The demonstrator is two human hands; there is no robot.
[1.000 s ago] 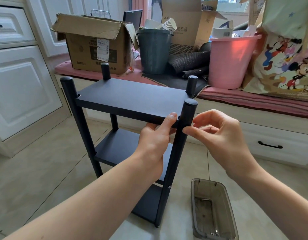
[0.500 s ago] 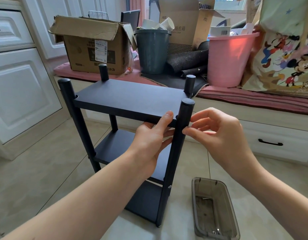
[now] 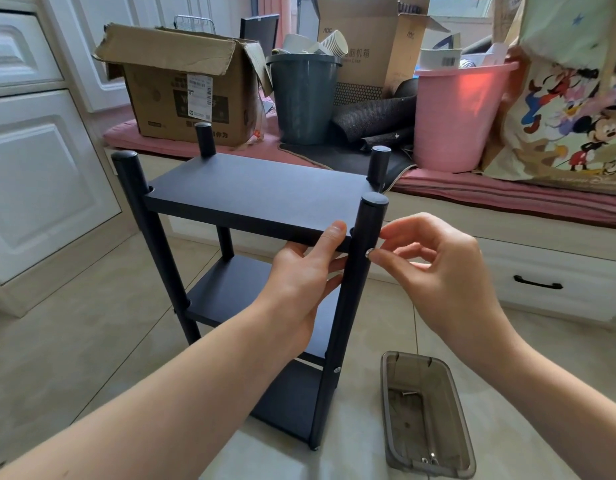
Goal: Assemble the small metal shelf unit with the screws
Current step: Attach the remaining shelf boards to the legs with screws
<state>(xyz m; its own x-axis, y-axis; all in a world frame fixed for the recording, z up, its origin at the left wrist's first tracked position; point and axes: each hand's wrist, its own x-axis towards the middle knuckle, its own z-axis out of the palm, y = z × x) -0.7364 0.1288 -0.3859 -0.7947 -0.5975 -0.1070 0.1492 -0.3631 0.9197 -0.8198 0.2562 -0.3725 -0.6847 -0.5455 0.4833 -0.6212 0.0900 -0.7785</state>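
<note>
A small black metal shelf unit (image 3: 258, 202) stands upright on the tiled floor (image 3: 74, 341) in front of a cushioned window seat (image 3: 507, 199) crowded with a cardboard box (image 3: 182, 88), a grey bin (image 3: 304, 98) and a pink bucket (image 3: 458, 116). The person's left hand (image 3: 299, 282) grips the front edge of the top shelf, thumb on top and fingers curled beneath, apparently to keep the panel aligned with the near-right post (image 3: 358, 271). The right hand (image 3: 438, 265) pinches a silver screw (image 3: 368, 252) between thumb and forefinger at the post's hole, seemingly starting it by hand. A smoky plastic tray (image 3: 427, 455) on the floor just beside the unit holds spare screws (image 3: 427, 461) within reach.
</note>
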